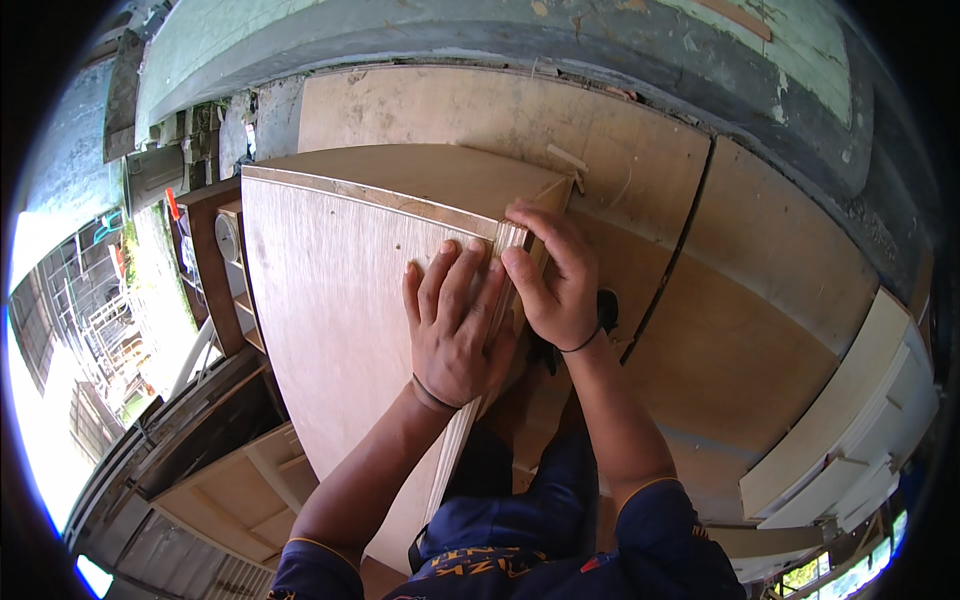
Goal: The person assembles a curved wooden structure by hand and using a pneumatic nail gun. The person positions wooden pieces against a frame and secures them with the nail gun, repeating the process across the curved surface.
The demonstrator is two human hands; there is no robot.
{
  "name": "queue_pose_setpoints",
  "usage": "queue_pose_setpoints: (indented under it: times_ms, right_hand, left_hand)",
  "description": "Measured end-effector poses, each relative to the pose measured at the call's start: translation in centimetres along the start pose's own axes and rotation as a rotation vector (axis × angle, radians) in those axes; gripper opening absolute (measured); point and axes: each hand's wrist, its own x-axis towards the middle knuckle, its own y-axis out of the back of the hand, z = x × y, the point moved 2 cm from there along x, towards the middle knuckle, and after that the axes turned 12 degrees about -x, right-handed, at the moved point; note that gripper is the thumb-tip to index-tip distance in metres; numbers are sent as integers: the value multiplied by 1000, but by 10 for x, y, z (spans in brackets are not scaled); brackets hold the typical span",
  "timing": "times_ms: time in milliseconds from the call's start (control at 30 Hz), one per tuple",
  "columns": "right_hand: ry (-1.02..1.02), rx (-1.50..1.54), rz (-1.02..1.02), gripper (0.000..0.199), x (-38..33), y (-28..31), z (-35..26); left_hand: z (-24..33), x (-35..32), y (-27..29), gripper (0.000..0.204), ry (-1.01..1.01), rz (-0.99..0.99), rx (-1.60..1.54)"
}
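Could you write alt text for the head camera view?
Seen from above, a person's left hand lies flat on a plywood panel while the right hand grips its layered edge. More plywood sheets cover the floor beneath.

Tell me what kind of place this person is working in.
Probably a small woodworking or furniture workshop, partly open to the outside. Both hands, left hand and right hand, press on a plywood panel; more plywood sheets cover the floor, and unfinished wooden cabinets stand nearby.

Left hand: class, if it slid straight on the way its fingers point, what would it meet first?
The left hand lies flat on the plywood panel, fingers aimed at its far right corner. It would probably first meet the right hand gripping that edge.
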Motion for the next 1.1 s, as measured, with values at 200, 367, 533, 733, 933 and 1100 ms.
queue_pose_setpoints:
  times_ms: [200, 367, 533, 733, 933, 1100]
  right_hand:
    - [-18, 51, 4, 23, 1, -2, 1]
    - [-35, 51, 40, 25, 1, -6, -1]
    - [-32, 44, 70, 25, -1, -8, 4]
    - [-45, -19, 52, 26, -3, -8, 2]
    - [-66, 14, 79, 25, -5, -10, 4]
    - [-96, 30, 76, 24, -6, -12, 4]
  left_hand:
    - [-1, 0, -1, 61, -5, 17, -19]
    - [-8, -1, -3, 70, 52, 192, -231]
    - [-4, 0, -1, 69, 64, 167, -109]
    - [-8, -1, 1, 67, 56, 144, -136]
    - [-7, -2, -2, 63, 19, 149, -110]
    - [-8, -5, -5, 61, 25, 137, -102]
